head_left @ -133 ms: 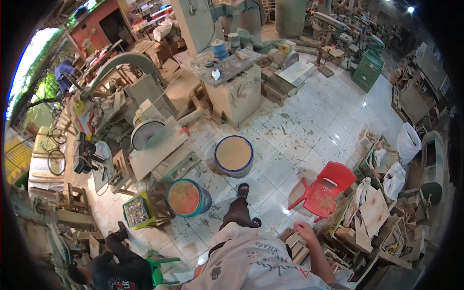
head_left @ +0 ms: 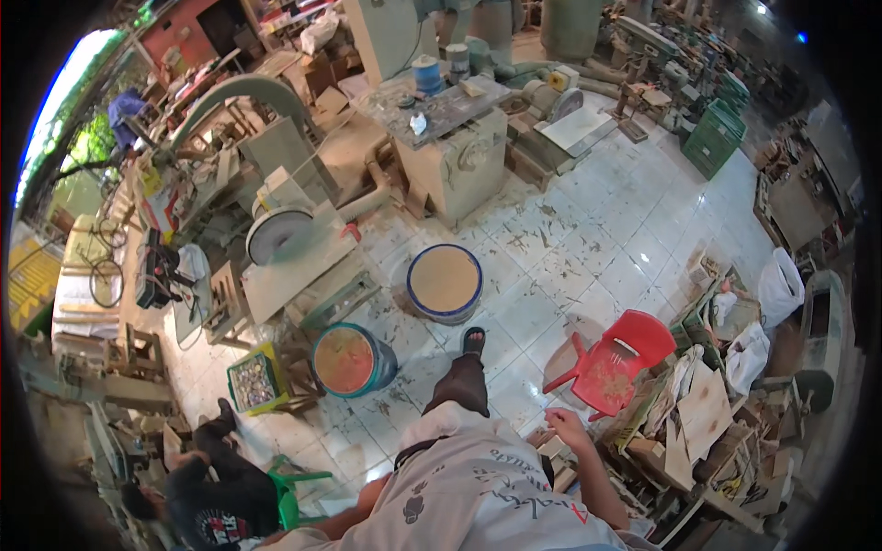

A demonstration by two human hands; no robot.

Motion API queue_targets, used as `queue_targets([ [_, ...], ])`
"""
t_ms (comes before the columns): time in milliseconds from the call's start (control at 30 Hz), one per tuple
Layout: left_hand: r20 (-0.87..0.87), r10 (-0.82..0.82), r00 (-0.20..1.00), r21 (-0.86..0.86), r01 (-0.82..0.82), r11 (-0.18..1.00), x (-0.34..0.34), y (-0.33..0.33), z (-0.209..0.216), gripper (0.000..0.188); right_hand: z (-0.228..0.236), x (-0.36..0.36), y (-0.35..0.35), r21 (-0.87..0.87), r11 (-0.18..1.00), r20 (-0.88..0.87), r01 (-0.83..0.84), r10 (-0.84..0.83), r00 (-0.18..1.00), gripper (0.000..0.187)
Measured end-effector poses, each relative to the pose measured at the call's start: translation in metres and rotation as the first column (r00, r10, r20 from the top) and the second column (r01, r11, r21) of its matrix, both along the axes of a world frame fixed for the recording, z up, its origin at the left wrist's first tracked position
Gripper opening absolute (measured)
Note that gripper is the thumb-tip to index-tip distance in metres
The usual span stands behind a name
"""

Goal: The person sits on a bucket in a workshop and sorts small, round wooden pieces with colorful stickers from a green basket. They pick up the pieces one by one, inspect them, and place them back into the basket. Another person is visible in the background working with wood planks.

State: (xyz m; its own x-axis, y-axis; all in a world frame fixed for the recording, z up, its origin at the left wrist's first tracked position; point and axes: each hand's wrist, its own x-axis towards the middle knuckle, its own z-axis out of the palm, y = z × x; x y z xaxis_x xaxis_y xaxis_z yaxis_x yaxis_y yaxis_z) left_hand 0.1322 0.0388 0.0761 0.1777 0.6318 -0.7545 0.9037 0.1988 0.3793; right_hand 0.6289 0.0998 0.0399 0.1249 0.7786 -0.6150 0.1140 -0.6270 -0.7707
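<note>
My right hand [head_left: 568, 426] hangs low beside my hip with loosely bent fingers and nothing visible in it. Closest to it is a red plastic chair [head_left: 602, 386] with wood shavings on its seat, a short gap away. Of my left arm [head_left: 363, 503] only a part of the forearm shows beside my light shirt; the hand itself is hidden. Ahead of my sandalled foot stands a blue-rimmed drum [head_left: 445, 279] with a tan top. To its left is a teal-rimmed drum [head_left: 345, 361] with an orange-red, dusty top.
A co-worker in dark clothes [head_left: 216, 496] sits at lower left by a green chair [head_left: 292, 487]. A disc sander [head_left: 280, 237] and a dusty machine cabinet [head_left: 455, 170] stand ahead. Wood scraps [head_left: 703, 413] are heaped on the right; shavings litter the tiled floor.
My view has shifted slightly as I step; one foot is now forward and the other is out of sight. My right hand has risen a little; more of my left forearm shows.
</note>
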Motion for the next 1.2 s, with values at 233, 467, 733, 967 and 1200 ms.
queue_targets([
  [233,0.37,0.193,0.909,-0.451,-0.005,0.892,0.045,0.165,0.025,0.042,-0.045,0.028,0.034,-0.108,0.983,-0.024,-0.147,0.145,0.989,0.037],
  [467,0.414,-0.42,0.807,0.064,0.435,0.898,0.122,0.38,-0.066,0.031,0.024,0.057,0.12,-0.266,0.939,-0.085,0.216,-0.246,0.965,0.033],
  [733,0.659,-0.033,0.752,-0.032,0.072,0.997,0.302,0.528,-0.02,0.028,0.021,0.122,0.193,-0.264,0.898,0.016,0.352,-0.361,0.933,0.031],
  [967,0.414,0.095,0.905,0.125,-0.16,0.979,0.289,0.544,-0.091,0.026,-0.159,0.208,0.174,-0.231,0.931,0.107,0.282,-0.264,0.959,0.024],
  [1200,0.086,0.9,0.427,0.061,-0.904,0.423,0.238,0.411,-0.125,0.029,-0.176,0.367,0.27,-0.53,0.846,-0.003,-0.064,0.074,0.997,0.017],
])
